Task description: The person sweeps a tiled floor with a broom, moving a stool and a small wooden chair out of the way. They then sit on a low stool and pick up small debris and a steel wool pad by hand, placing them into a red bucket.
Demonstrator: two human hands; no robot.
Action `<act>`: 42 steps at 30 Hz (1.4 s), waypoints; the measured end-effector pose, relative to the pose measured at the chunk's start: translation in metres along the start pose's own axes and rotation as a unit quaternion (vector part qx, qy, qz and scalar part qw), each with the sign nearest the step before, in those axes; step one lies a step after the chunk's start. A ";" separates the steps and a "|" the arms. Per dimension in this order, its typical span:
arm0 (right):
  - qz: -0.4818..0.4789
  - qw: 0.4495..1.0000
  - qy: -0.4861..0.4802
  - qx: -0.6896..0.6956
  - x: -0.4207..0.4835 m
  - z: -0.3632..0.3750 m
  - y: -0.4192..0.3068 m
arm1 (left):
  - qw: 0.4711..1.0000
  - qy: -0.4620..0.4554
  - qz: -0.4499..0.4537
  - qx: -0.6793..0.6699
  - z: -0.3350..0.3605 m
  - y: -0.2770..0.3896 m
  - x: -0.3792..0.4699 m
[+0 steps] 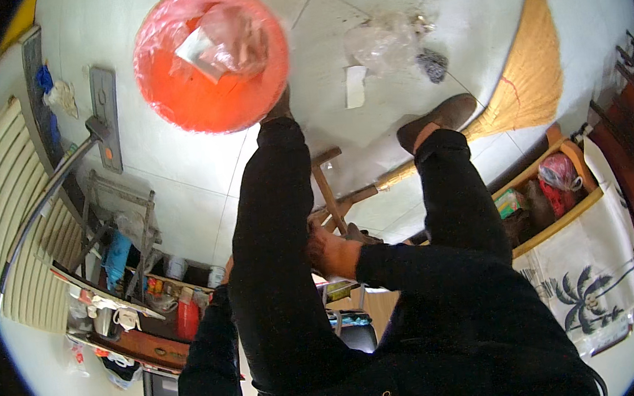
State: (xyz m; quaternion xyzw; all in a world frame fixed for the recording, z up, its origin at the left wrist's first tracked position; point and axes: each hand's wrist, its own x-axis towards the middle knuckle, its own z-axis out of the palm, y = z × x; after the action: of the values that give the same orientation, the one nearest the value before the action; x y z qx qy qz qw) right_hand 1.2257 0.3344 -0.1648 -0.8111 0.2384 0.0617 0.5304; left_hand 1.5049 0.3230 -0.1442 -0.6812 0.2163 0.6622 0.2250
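My right hand (331, 252) is between my legs with its fingers curled. It is close to the legs of a wooden frame (328, 191), perhaps a small stool. Whether it grips the frame is hidden. Only a sliver of my left hand (229, 267) shows beside my left thigh; its fingers are hidden. In front of my left foot stands a red bin (177, 105), with a clear plastic liner and crumpled plastic and paper in it. A straw broom (532, 71) lies on the floor, its narrow end passing behind my right leg.
Near my right shoe lie a clear plastic bag (385, 43), a white paper strip (356, 86) and a dark clump (432, 65). Leftward are a flat mop (106, 118), a radiator (1, 196) and a folding stool (119, 187). An open drawer-like compartment (562, 213) is at right.
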 end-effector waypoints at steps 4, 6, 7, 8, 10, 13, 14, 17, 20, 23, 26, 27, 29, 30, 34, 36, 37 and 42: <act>0.036 0.972 0.005 0.234 0.033 0.047 0.012 | 0.999 0.015 -0.019 -0.047 0.007 -0.033 -0.003; 0.020 0.969 -0.197 0.148 0.025 0.049 0.016 | 0.997 0.026 -0.030 -0.064 0.008 -0.044 -0.008; -0.005 0.966 -0.253 0.058 0.013 0.045 0.018 | 0.996 0.030 -0.033 -0.073 0.010 -0.047 -0.009; -0.008 0.965 -0.257 0.055 0.006 0.041 0.023 | 0.995 0.034 -0.032 -0.083 0.012 -0.050 -0.007; 0.015 0.967 -0.144 0.210 -0.012 0.035 0.038 | 0.994 0.041 -0.033 -0.096 0.017 -0.055 -0.007; 0.074 0.950 -0.198 0.230 -0.060 0.028 0.064 | 0.992 0.048 -0.027 -0.112 0.027 -0.061 -0.006; 0.075 0.961 -0.151 0.220 -0.074 0.028 0.072 | 0.992 0.049 -0.026 -0.117 0.031 -0.063 -0.006; 0.083 0.971 -0.143 0.172 -0.096 0.030 0.092 | 0.990 0.053 -0.018 -0.128 0.045 -0.067 -0.006; 0.050 0.975 -0.121 0.179 -0.095 0.034 0.101 | 0.990 0.059 -0.003 -0.127 0.055 -0.062 -0.006; 0.021 0.971 -0.171 0.164 -0.091 0.032 0.106 | 0.990 0.067 0.022 -0.120 0.060 -0.052 -0.001; -0.008 0.979 -0.143 0.147 -0.089 0.026 0.108 | 0.989 0.075 0.060 -0.112 0.064 -0.041 0.012; -0.006 0.978 -0.135 0.158 -0.089 0.024 0.109 | 0.988 0.076 0.076 -0.107 0.065 -0.038 0.019; -0.014 0.970 -0.183 0.158 -0.086 0.020 0.108 | 0.986 0.080 0.110 -0.098 0.067 -0.035 0.032; -0.024 0.973 -0.184 0.134 -0.084 0.019 0.106 | 0.984 0.081 0.129 -0.091 0.067 -0.034 0.039; -0.047 0.988 -0.133 0.069 -0.078 0.017 0.100 | 0.970 0.083 0.220 -0.067 0.069 -0.043 0.060; -0.069 0.977 -0.195 0.055 -0.076 0.015 0.097 | 0.961 0.081 0.258 -0.054 0.070 -0.054 0.067; -0.055 0.978 -0.201 0.003 -0.075 0.014 0.090 | 0.953 0.085 0.285 -0.052 0.071 -0.057 0.071; 0.048 0.981 -0.101 -0.159 -0.066 -0.046 0.072 | 0.890 0.161 0.426 0.002 0.051 -0.037 0.058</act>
State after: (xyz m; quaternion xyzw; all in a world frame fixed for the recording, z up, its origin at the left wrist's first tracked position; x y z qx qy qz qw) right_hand 1.1281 0.2911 -0.1819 -0.8624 0.2090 0.2059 0.4125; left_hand 1.4874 0.3829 -0.2025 -0.6208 0.5198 0.5754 -0.1152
